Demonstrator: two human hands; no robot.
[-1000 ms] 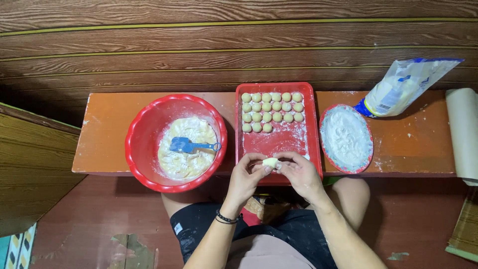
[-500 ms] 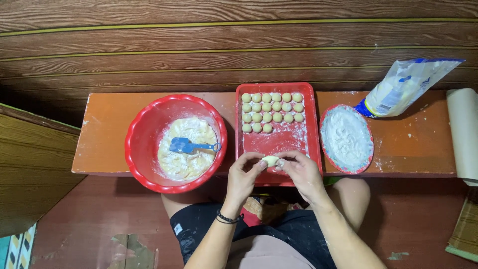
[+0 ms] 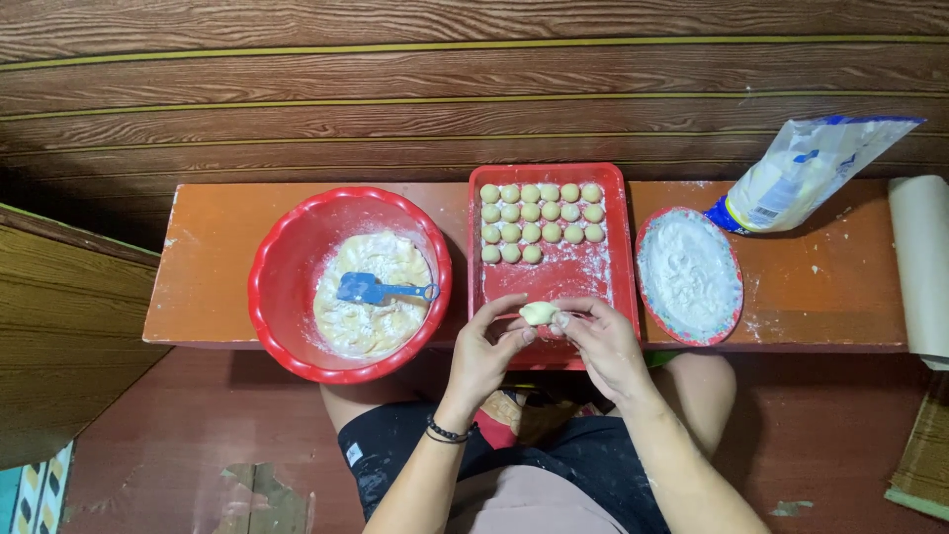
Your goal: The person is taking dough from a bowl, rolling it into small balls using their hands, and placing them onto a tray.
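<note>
A small pale piece of dough (image 3: 539, 313) is pinched between the fingertips of my left hand (image 3: 489, 351) and my right hand (image 3: 605, 344), just over the near end of a red rectangular tray (image 3: 596, 277). Several rows of small dough balls (image 3: 541, 221) fill the far end of that floured tray. To its left stands a red bowl (image 3: 287, 287) with pale dough (image 3: 371, 321) and a blue scraper (image 3: 371, 290) lying on it.
The tray and bowl sit on an orange bench (image 3: 213, 247). A red-rimmed plate of white flour (image 3: 689, 274) lies right of the tray, with an open flour bag (image 3: 811, 173) behind it and a pale roll (image 3: 921, 262) at the bench's right end. Wooden wall behind.
The fingers of both hands have shifted slightly around the dough piece, which stays in the same spot. Nothing else has moved.
</note>
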